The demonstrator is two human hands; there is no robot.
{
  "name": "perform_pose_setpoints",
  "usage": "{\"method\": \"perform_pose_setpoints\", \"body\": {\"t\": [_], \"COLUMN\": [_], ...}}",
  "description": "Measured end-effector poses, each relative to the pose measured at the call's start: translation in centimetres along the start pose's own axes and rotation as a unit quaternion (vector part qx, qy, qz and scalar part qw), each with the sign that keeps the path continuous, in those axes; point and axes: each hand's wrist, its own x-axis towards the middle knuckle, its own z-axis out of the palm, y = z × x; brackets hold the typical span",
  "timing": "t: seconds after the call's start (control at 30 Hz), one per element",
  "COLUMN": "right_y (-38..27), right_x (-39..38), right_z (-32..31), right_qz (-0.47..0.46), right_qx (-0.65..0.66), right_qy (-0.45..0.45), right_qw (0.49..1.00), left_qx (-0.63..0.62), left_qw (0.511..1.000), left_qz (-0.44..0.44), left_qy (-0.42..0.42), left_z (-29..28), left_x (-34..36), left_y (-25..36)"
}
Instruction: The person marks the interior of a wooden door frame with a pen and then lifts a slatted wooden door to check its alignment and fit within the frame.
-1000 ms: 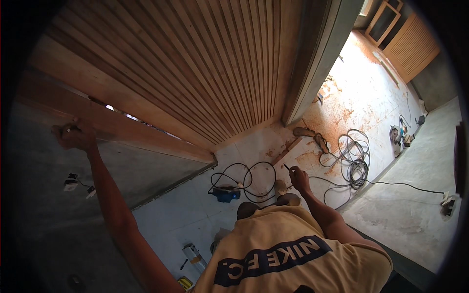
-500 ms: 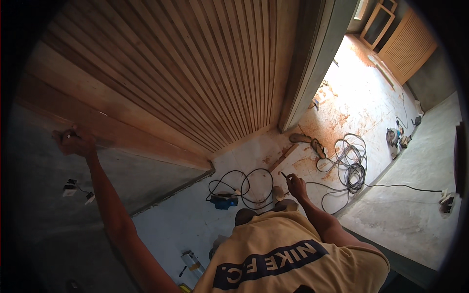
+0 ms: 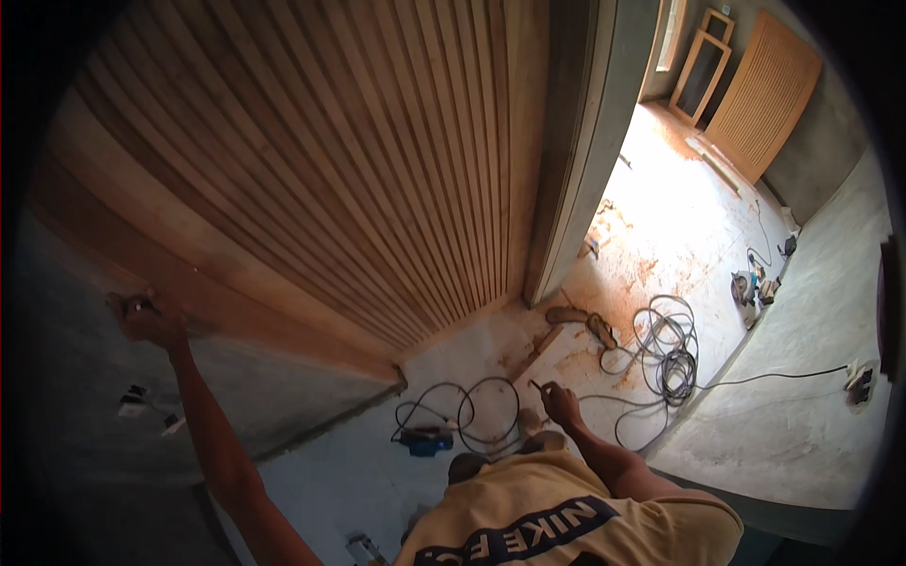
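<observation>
A slatted wooden door [image 3: 377, 170] stands upright in front of me, with a wooden frame board [image 3: 226, 307] along its left side. My left hand [image 3: 153, 319] is raised at that board where it meets the grey wall. Its fingers are curled in a pinch, and whatever lies between them is too small to name. Lower down, in front of my body, my right hand [image 3: 562, 406] is closed on a thin dark pencil-like stick [image 3: 536, 384], whose tip points up and left.
On the floor lie a blue power tool [image 3: 425, 441], a coiled black cable [image 3: 678, 373], sandals [image 3: 599, 330] and a wood strip [image 3: 536, 354]. A circular saw [image 3: 746, 287] rests by the right wall. Beyond the doorway lean a slatted panel [image 3: 764, 99] and a wooden frame [image 3: 700, 80].
The view has tilted up, so the scene sits lower and more shows beyond the doorway. My left hand stays at the frame board; my right hand still holds the stick.
</observation>
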Motion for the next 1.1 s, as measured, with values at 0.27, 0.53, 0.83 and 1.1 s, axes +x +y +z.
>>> {"method": "perform_pose_setpoints", "body": {"t": [0.27, 0.53, 0.83, 1.1], "right_y": [0.6, 1.2, 0.0, 0.4], "right_x": [0.0, 0.5, 1.0, 1.6], "right_z": [0.4, 0.4, -0.4, -0.2], "right_qz": [-0.026, 0.0, -0.031, -0.027], "right_qx": [0.013, 0.02, 0.027, 0.019], "right_qy": [0.02, -0.003, 0.012, 0.006], "right_qw": [0.999, 1.0, 0.999, 0.999], "left_qx": [-0.037, -0.038, -0.033, -0.054], "left_qw": [0.999, 0.999, 0.999, 0.998], "left_qz": [-0.029, -0.008, -0.037, 0.017], "left_qy": [-0.021, -0.034, 0.016, -0.037], "left_z": [-0.1, -0.6, -0.4, -0.2], "left_x": [-0.7, 1.2, 1.1, 1.1], "left_y": [-0.6, 1.2, 1.0, 0.1]}}
